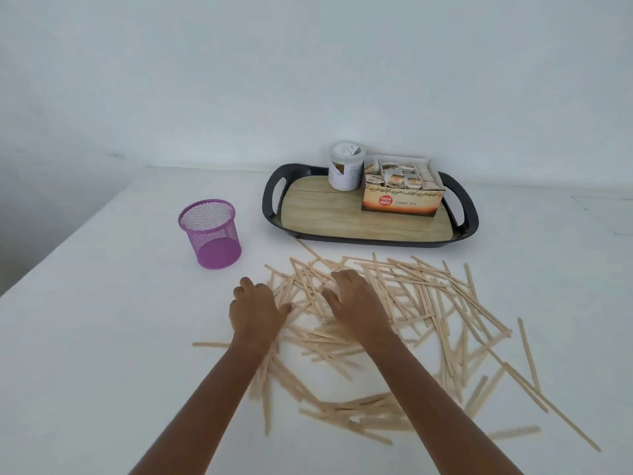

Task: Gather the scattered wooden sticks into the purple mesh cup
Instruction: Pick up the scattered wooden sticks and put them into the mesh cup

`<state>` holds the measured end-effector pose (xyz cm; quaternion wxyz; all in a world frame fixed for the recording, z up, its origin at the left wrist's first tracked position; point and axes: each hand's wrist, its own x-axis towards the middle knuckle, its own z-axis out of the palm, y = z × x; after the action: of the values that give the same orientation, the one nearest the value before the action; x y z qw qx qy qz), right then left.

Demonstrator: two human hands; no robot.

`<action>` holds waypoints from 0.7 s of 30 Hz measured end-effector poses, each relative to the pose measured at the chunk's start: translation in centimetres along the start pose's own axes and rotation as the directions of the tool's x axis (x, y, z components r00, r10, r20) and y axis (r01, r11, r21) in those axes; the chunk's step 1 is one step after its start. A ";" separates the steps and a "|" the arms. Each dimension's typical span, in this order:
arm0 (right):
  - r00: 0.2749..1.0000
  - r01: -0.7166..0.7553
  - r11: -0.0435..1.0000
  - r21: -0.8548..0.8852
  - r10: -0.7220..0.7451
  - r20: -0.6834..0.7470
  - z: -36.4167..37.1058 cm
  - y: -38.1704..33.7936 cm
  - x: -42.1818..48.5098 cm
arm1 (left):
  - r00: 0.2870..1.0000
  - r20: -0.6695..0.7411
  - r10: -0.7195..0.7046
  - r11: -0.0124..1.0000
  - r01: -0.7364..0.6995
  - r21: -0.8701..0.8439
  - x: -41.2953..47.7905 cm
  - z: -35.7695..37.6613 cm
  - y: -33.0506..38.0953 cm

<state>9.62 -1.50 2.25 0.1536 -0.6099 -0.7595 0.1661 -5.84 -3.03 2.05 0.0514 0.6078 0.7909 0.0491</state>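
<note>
Many thin wooden sticks (421, 296) lie scattered in a loose heap over the white table (102, 337). The purple mesh cup (210, 233) stands upright and looks empty, to the upper left of the heap. My left hand (253, 308) rests on the heap's left edge, fingers curled down onto the sticks. Beside it, my right hand (354, 301) lies palm down on the middle of the heap, fingers bent over several sticks. Whether either hand has sticks in its grip is hidden under the palms.
A black tray (270, 200) with a wood-pattern floor sits behind the heap. It carries a white lidded jar (345, 166) and an open ginger tea box (400, 193). One stick touches the tray's front edge. The table's left edge runs diagonally past the cup.
</note>
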 end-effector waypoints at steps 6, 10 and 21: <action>0.993 -0.026 0.991 -0.132 0.041 0.111 1.8 -3.0 1.1 | 0.997 0.027 0.075 0.986 -0.070 -0.152 0.5 -0.5 -0.2; 0.995 -0.048 0.986 -0.159 0.060 0.074 2.2 -3.6 1.6 | 0.995 0.020 0.102 0.963 -0.093 -0.253 0.8 -0.8 -0.6; 0.995 -0.099 0.959 -0.266 0.103 0.000 2.1 -3.5 3.0 | 0.997 0.064 0.038 0.753 0.013 -0.658 2.5 -1.2 -1.2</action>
<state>4.97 0.55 2.00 0.0565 -0.6619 -0.7437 0.0749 -7.77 -0.92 3.07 0.2902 0.5576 0.7168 0.3019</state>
